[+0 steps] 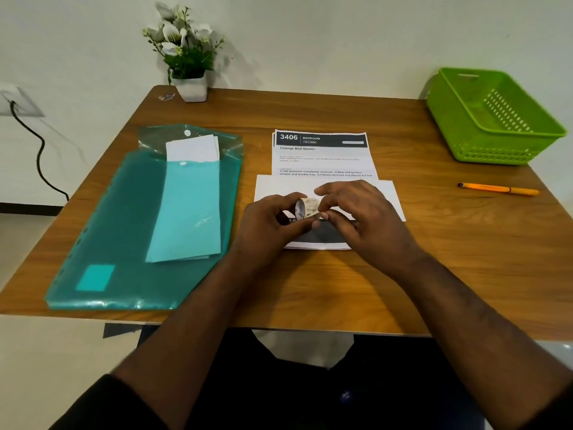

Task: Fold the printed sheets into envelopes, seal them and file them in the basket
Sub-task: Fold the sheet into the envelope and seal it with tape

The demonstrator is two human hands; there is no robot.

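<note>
Item: my 2 hands, left hand and right hand, fingers pinching a curled tape strip over 1 folded sheet; sealing pending, basket unfilled.

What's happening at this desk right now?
A person is working on a white envelope lying on the printed sheets. Both the left hand and right hand pinch a curled paper strip above it, probably for sealing. The green basket looks empty.
</note>
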